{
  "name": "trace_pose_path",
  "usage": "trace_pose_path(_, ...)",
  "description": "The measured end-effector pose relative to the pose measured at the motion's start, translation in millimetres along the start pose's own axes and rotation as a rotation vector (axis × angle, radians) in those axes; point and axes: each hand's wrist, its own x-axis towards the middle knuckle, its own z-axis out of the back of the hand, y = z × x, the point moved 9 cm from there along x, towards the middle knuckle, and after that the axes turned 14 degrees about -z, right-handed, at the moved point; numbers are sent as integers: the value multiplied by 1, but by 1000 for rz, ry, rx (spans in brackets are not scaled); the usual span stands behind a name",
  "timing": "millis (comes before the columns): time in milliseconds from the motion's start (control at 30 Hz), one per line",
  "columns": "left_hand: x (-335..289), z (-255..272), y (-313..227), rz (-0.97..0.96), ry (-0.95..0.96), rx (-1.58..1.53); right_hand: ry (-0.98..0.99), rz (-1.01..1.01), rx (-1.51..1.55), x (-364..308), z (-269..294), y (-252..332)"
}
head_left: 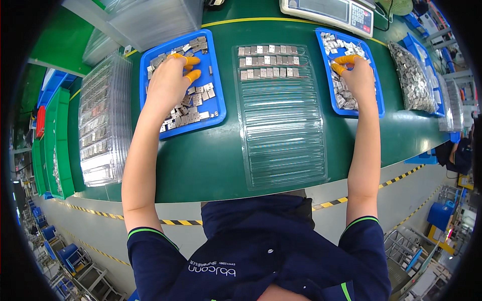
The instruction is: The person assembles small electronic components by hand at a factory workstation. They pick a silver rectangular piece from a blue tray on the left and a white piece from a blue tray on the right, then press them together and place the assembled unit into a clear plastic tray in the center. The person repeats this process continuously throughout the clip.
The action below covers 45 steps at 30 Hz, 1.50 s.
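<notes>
My left hand (169, 83), with orange finger cots on, reaches into a blue tray (217, 95) of small silver metal connector pieces (190, 114). Its thumb and forefinger are apart, and nothing shows between them; the other fingertips are partly hidden. Over a second blue tray (374, 65), my right hand (357, 75) has its orange-covered thumb and fingertips drawn close together among small silver-white parts (344, 98). What they pinch, if anything, cannot be made out. Between the trays lies a clear plastic slotted tray (283, 135), its far three rows filled with metal connector pieces (268, 60).
Stacked clear plastic trays (105, 120) stand at the left, beside green bins (57, 140). A scale (331, 12) sits at the back right. Right of the second blue tray is a bag of metal parts (412, 78). The green table's near edge runs before my body.
</notes>
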Motion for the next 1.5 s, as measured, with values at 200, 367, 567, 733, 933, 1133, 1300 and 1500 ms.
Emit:
trace_pose_path(200,5,-15,5,-94,-38,-251,20,-45,328,6,0,-6)
trace_pose_path(367,8,-23,14,-36,1,-225,54,17,842,3,2,1)
trace_pose_path(567,9,-19,11,-31,-3,-254,118,7,624,-2,0,10)
trace_pose_path(733,10,-12,2,-62,-55,-657,178,-27,962,-4,2,10)
trace_pose_path(933,-2,-12,-43,-77,-25,-1022,532,-96,1164,-56,-18,70)
trace_pose_path(1133,-10,-32,-64,-59,45,-1072,775,-36,1345,-103,-34,106)
trace_pose_path(1300,-12,-34,-68,-12,37,-1105,758,-75,1265,-107,-37,104)
trace_pose_path(1500,-12,-32,-64,7,-2,-1122,670,-4,1246,-107,-25,105)
